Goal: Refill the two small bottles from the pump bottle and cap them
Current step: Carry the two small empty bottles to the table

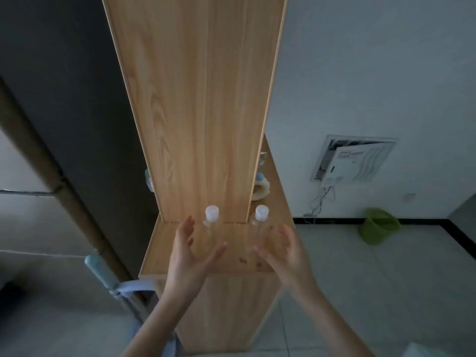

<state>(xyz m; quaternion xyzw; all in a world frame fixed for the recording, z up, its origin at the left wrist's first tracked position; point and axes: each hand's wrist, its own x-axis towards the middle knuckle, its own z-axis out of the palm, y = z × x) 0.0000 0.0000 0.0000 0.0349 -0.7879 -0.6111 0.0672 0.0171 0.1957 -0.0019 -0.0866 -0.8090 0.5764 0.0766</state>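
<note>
**Head view.** Two small clear bottles stand on a narrow wooden counter [159,256], against the foot of a tall wooden panel [198,104] that rises toward 12 o'clock. The left small bottle [211,219] and the right small bottle [261,218] are well apart, side by side. Each is upright with its long axis vertical, its base on the counter and its white cap pointing up. Both caps are on. The fill level cannot be read through the clear walls.

The left hand [189,256] lies at 7 o'clock of the left bottle and the right hand [286,251] at 5 o'clock of the right bottle. The palms face each other, the fingers are spread and lightly bent, and the grip of each hand is released, grasping nothing. Neither hand plainly touches a bottle. The paired placement suggests one hand per bottle, ready to take both at once. The capped necks suggest that uncapping is not yet done.

A cream object with a blue knob [261,188] stands behind the panel at 1 o'clock. Whether it is the pump bottle cannot be told. A green bag [378,228] sits on the floor at 3 o'clock.
</note>
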